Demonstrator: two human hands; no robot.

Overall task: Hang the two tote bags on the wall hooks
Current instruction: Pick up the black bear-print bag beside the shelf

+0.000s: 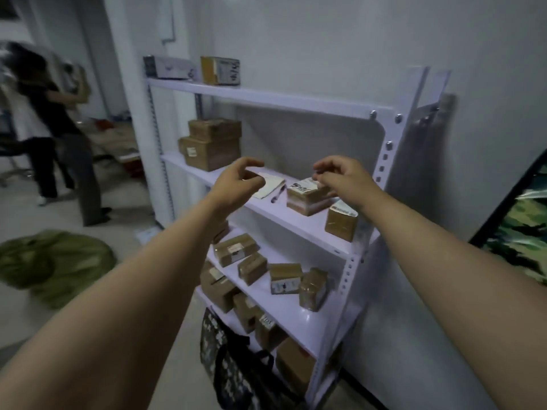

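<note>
Reaching out at chest height, I have both arms stretched toward the shelf, and neither hand holds anything. My left hand has its fingers loosely curled and apart; my right hand is the same, fingers spread and empty, hovering just above a taped box.

What matters for the next move is how far down the totes lie. One tote, dark with a camouflage print and black handles, sits on the floor against the shelf's foot, well below both hands and a little nearer my left. I cannot tell whether that heap is one bag or two. A camouflage surface shows beyond my right forearm, but I cannot say it is a bag. Hooks appear up and right of my right hand, too blurred to be sure.
</note>
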